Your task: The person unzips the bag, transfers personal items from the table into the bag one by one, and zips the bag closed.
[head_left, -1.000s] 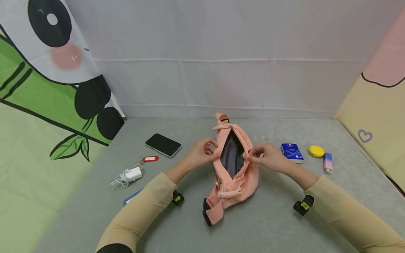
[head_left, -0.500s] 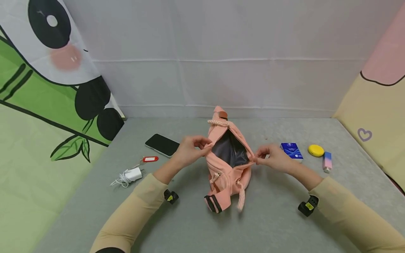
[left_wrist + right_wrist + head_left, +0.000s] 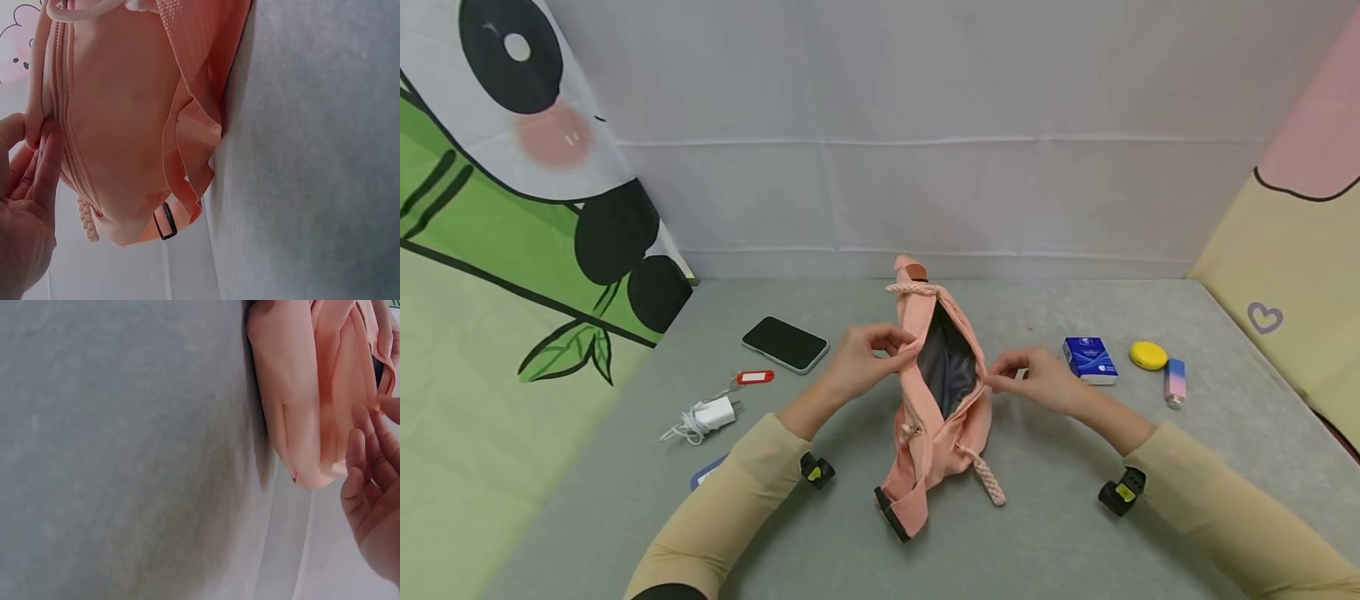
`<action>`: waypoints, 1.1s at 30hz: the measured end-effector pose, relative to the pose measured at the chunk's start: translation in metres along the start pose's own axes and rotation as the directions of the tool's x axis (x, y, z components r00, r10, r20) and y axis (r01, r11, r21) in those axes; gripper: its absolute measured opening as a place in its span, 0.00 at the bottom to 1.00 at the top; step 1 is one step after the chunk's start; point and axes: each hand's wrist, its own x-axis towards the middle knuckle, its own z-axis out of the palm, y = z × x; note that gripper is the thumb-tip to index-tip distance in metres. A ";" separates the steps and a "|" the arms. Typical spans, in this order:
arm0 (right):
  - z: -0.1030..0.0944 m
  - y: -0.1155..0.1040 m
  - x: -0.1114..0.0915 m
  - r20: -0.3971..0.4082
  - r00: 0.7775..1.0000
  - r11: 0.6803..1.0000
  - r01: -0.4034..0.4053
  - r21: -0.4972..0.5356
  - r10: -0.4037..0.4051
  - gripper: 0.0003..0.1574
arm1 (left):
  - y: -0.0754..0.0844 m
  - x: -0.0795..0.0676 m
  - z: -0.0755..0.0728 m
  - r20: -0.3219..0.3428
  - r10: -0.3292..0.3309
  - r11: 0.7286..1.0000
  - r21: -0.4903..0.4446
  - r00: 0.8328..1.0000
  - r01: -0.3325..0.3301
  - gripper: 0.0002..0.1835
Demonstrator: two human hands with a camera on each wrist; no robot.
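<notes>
On opposite sides of the gaping pink bag (image 3: 925, 425), both hands (image 3: 867, 360) (image 3: 1037, 381) pinch its edges.

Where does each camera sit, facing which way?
Head: on head, facing forward-down; open pink fabric bag, left hand, right hand, beige sleeves show.
Left wrist: worn there, facing the bag's zippered side; left hand shows.
Right wrist: worn there, facing the opposite side; right hand shows, left's fingers beyond.
Shared by both wrist views: bag, grey tabletop.
</notes>
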 end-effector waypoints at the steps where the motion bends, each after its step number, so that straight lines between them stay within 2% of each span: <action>1: 0.000 -0.001 0.000 0.003 1.000 1.000 0.011 0.004 -0.011 0.08 | 0.000 0.000 0.000 -0.002 0.002 1.000 -0.003 1.000 -0.002 0.06; 6: -0.009 0.000 -0.005 0.012 0.999 0.999 0.045 -0.004 -0.045 0.07 | 0.000 -0.001 0.000 -0.005 -0.008 1.000 -0.010 1.000 0.008 0.07; 7: -0.013 0.001 -0.007 0.012 0.999 0.999 0.052 -0.012 -0.052 0.07 | -0.005 0.000 0.000 -0.005 -0.001 1.000 -0.013 1.000 0.001 0.08; 12: -0.033 0.014 -0.011 -0.006 0.998 0.995 0.066 -0.080 -0.066 0.10 | -0.006 -0.001 -0.002 0.001 0.004 1.000 -0.020 1.000 -0.004 0.08; 18: -0.063 0.032 -0.020 -0.038 0.999 0.993 0.018 -0.114 -0.022 0.13 | -0.008 -0.001 -0.002 0.008 0.008 1.000 -0.007 1.000 -0.008 0.07; 25: -0.096 0.054 -0.025 -0.049 0.999 0.970 -0.029 -0.240 0.017 0.17 | -0.009 -0.002 -0.001 0.006 0.009 1.000 -0.003 1.000 -0.009 0.07; 33: -0.111 0.081 -0.026 -0.025 0.993 0.957 -0.118 -0.264 0.116 0.28 | -0.007 -0.002 -0.001 0.007 -0.015 1.000 -0.011 1.000 0.015 0.08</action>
